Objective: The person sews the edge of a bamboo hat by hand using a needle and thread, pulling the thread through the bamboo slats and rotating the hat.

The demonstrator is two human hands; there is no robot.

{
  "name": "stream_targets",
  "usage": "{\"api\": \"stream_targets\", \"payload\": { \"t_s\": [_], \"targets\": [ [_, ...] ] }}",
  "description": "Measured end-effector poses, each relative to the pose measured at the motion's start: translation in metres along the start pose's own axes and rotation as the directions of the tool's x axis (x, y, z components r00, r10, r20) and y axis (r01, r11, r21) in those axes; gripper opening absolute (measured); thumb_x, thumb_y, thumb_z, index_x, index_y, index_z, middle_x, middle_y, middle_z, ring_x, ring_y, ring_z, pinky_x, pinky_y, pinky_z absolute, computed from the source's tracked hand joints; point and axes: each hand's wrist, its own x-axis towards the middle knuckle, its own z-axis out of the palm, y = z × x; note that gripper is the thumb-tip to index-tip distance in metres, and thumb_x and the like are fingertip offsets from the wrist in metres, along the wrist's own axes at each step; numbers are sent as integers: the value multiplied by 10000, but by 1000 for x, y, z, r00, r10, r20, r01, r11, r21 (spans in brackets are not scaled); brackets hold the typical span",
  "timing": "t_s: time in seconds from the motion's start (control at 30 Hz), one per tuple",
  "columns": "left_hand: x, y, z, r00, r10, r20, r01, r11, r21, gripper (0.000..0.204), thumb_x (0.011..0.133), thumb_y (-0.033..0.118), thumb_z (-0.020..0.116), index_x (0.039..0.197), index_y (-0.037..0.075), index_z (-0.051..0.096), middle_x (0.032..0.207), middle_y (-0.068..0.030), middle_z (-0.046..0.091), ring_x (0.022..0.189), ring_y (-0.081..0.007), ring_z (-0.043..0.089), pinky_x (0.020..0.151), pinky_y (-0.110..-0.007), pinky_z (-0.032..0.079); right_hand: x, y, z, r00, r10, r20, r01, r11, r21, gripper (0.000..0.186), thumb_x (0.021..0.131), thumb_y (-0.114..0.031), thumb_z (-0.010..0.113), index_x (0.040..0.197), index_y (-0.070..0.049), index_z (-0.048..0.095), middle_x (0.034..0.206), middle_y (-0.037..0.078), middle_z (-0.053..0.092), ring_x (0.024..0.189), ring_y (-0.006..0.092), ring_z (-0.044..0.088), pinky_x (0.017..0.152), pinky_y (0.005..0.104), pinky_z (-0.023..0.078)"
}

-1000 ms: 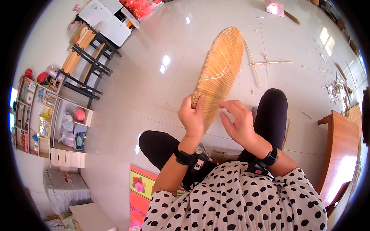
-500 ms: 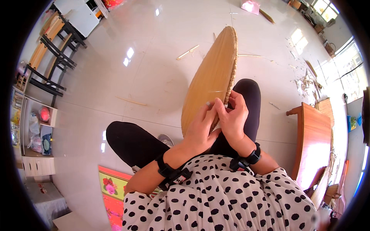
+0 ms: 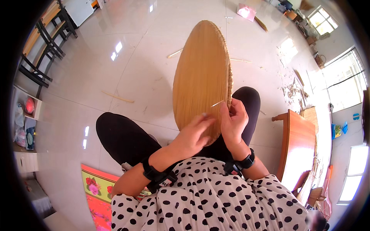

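"So, what has just changed?"

"The straw-coloured disc [image 3: 198, 73] is turned over. A second ago its ribbed side, crossed by white strands, faced the wearer, with the left hand at its rim; now the smooth side shows, broad and nearly full on."

"And what does that mean for the work?"

"I'd judge that attention is now on this smooth face and the pale sliver [image 3: 217, 104] against it, near the knobbly edge. The main hold seems to be on the right."

"How do the fingers stand there?"

"The right hand [image 3: 234, 123] pinches the edge, thumb on the near face, the other fingers bent behind it. One end of the sliver comes up beside that thumb; I can't tell whether the thumb traps it or it just pokes out of the straw."

"And the other side?"

"The left hand [image 3: 192, 134] is loose, its fingers spread low across the face, thumb apart near the bottom edge. Whether the fingertips press or hover, I can't tell."

"Where does the disc sit?"

"Tilted, between the left knee [image 3: 125, 131] and the right knee [image 3: 249, 98]. Most of it reaches beyond the fingers; only its lower end is partly covered by the left hand."
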Motion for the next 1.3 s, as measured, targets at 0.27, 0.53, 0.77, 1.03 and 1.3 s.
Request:
{"api": "stream_targets", "payload": {
  "t_s": [0.27,0.53,0.77,1.03,1.3],
  "targets": [
    [9,16,-51,974,-175,-146,164,983,-87,107,938,56,588,1001,-27,611,792,-57,641,688,-98,583,655,-265,488,-11,-14,-13,982,-176,65,179,983,-49,161,811,-24,701,960,25,662,836,72,644,636,89,554,534,223,446],
    [30,44,-73,999,0,53,-13,969,246,157,881,144,674,813,28,594,628,-99,587,535,-238,559,509,-325,429,-19,-31,-2,941,-294,169,297,955,9,237,767,-13,741,993,14,677,909,134,693,650,159,655,542,243,509],
    [28,55,-84,988,39,146,-117,814,569,182,821,135,672,729,37,550,628,-106,591,563,-310,589,489,-388,431,-22,-39,4,850,-460,256,462,885,58,324,712,22,759,1022,19,662,953,162,691,680,263,685,574,307,564],
    [-8,58,-78,986,-14,165,-93,780,619,205,799,102,647,660,58,503,588,-75,560,530,-288,579,465,-379,431,-19,-38,6,879,-421,225,441,896,-43,277,737,-6,743,1004,16,670,870,145,694,626,258,674,542,302,551],
    [-29,53,-108,980,90,-175,37,791,611,86,789,24,688,818,46,610,709,-81,589,583,-260,578,514,-327,449,-6,-35,12,965,-247,90,250,968,-21,246,762,-50,748,984,35,681,847,171,699,615,230,678,553,282,546]
  ]
}}
